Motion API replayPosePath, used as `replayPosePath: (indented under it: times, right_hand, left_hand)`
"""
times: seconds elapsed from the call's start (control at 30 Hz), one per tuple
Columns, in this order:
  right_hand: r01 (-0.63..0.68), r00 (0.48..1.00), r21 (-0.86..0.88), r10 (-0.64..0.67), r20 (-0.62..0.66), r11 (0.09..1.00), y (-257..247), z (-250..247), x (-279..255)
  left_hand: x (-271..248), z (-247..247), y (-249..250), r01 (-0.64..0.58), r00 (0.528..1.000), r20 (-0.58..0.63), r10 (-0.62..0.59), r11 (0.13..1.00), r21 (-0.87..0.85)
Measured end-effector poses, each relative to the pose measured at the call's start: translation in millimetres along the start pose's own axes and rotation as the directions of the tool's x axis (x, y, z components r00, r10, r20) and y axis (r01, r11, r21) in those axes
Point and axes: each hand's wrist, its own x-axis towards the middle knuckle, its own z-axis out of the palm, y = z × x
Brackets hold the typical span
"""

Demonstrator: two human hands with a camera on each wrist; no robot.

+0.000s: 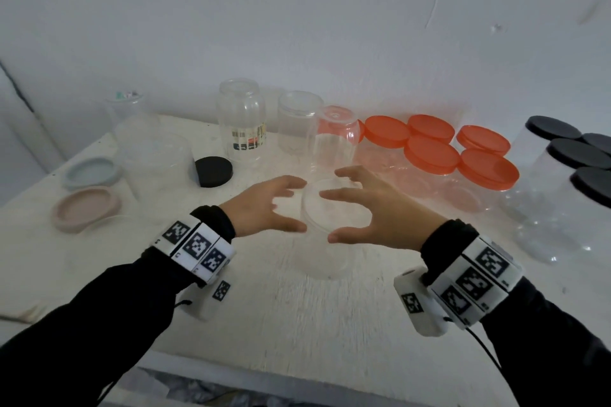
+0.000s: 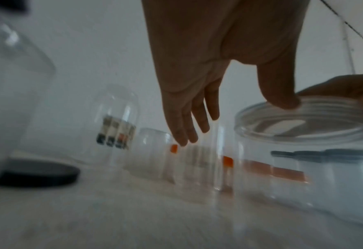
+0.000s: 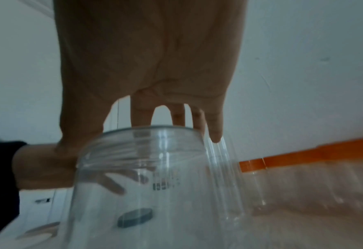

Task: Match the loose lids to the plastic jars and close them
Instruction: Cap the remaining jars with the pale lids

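White tabletop (image 1: 297, 324) at frame centre: an open clear jar (image 1: 325, 241) is flanked by the left hand (image 1: 264, 208) and right hand (image 1: 380, 208), fingers spread at its rim; a matching lid is needed next, likely the black lid (image 1: 214, 171) at upper left.

Plain room, kind unclear: bare white wall (image 1: 297, 26), rough white-painted table (image 1: 281, 307).

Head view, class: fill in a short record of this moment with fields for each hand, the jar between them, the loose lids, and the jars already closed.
left hand: open, thumb at the jar's rim
right hand: open, fingers spread over the rim
clear jar: upright, no lid, between both hands
loose lids: black lid, blue lid, pink lid
closed jars: orange-lidded jars, black-lidded jars
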Motion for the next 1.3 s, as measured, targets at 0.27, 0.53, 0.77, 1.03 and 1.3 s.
replayPosePath:
  times: [0.27,0.53,0.77,1.03,1.3]
  right_hand:
    - [0.109,0.990,-0.157,-0.122,-0.071,0.982,-9.2,13.2,26.3]
    - [0.255,0.904,-0.168,-0.297,-0.309,0.952,-22.4,42.8,90.6]
    - [0.191,0.772,-0.168,-0.254,-0.583,0.967,-29.7,62.9,136.6]
    - [0.027,0.763,-0.282,-0.202,-0.613,0.959,-36.4,72.4,157.7]
    - [-0.083,0.768,-0.297,-0.128,-0.627,0.951,-34.3,73.7,173.8]
  left_hand:
    - [-22.8,-60.5,-15.1,-0.156,0.775,-0.481,0.410,0.861,0.483]
    - [-26.5,-102.8,-61.4,0.398,0.709,-0.675,0.205,0.673,0.623]
    - [-19.8,-101.8,-82.4,0.494,0.671,-0.741,0.022,0.731,0.470]
    - [-20.0,-95.7,-91.7,0.456,0.623,-0.771,0.130,0.741,0.494]
    - [-19.8,-94.6,-91.3,0.465,0.629,-0.766,0.134,0.725,0.508]
